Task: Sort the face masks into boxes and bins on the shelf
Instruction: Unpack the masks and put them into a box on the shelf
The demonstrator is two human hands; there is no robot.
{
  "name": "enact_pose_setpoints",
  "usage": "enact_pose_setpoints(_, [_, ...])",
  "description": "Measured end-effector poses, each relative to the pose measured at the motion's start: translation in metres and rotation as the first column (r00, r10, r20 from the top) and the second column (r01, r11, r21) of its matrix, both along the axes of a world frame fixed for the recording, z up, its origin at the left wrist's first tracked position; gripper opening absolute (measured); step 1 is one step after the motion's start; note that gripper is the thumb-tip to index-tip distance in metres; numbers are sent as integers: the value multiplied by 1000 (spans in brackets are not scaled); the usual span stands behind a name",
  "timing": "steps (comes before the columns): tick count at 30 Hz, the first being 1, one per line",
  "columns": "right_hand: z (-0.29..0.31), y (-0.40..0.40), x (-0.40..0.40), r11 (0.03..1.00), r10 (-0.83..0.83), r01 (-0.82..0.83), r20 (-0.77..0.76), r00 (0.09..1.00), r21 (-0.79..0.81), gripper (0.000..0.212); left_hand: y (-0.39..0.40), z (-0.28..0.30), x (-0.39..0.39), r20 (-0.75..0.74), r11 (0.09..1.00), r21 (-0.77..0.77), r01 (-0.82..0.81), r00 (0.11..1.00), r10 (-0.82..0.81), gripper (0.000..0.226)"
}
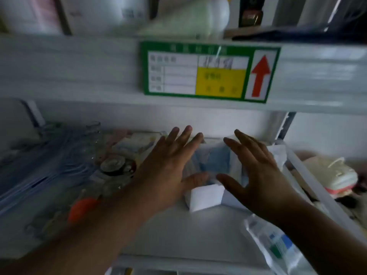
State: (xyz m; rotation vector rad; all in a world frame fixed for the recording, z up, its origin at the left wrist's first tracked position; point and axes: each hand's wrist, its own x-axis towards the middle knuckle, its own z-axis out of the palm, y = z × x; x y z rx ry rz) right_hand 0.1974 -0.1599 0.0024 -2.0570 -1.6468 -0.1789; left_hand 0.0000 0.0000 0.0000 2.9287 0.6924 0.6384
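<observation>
Between two outstretched hands, on a pale shelf (pixel 178 231), sits a small white box (pixel 206 197) with its top open and blue face masks (pixel 215 160) packed inside. The left hand (pixel 168 165) reaches in with fingers straight and spread, its palm against the box's left side and its thumb lying across the box's near rim. The right hand (pixel 258 167) mirrors it on the other side, fingers straight and fanned, thumb pointing toward the left thumb just above the box's near edge. Neither hand curls around anything; whether the right palm actually touches the box cannot be told.

To the left of the left hand lies a blurred stack of blue masks (pixel 45 167) in clear wrapping, with a round clear jar (pixel 114 165) and something orange (pixel 83 207) closer to the forearm. Below the right forearm lies a clear plastic packet (pixel 278 243) with blue and green print. Beyond the right hand, past a white shelf rail, rests a cream cup-shaped mask (pixel 333 169). Above both hands, on the front edge of the upper shelf, is a green-bordered label (pixel 208 71) with a yellow panel and a red arrow pointing up.
</observation>
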Motion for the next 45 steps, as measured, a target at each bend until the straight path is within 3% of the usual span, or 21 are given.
enact_pose_setpoints(4, [-13, 17, 15, 998, -1, -5, 99, 995, 66, 87, 18, -23, 26, -39, 999, 50, 9, 999, -7, 89])
enact_pose_setpoints(8, [-26, 35, 33, 990, 6, -34, 203, 979, 137, 89, 29, -37, 44, -78, 962, 260, 81, 995, -63, 87])
enact_pose_setpoints(12, [-40, 40, 42, 978, 5, -54, 233, 973, 201, 90, 32, -44, 52, -79, 940, 335, 63, 996, -39, 90])
enact_pose_setpoints(17, [-51, 35, 45, 970, -13, -34, 192, 981, 239, 90, 18, -58, 53, -10, 958, 288, 3, 1000, -1, 87])
enact_pose_setpoints(28, [-54, -16, 13, 958, -59, -17, 257, 965, 285, 72, -27, -70, 39, 125, 974, 219, -61, 992, 34, 88])
enact_pose_setpoints(34, [-60, -43, -14, 934, -86, 35, 129, 988, 355, 57, -65, -65, 7, 174, 968, 251, -29, 985, -16, 84])
enact_pose_setpoints(45, [-76, -46, -31, 918, -182, 242, -209, 961, 313, 68, -76, -72, -10, 216, 977, 212, -29, 976, -17, 76])
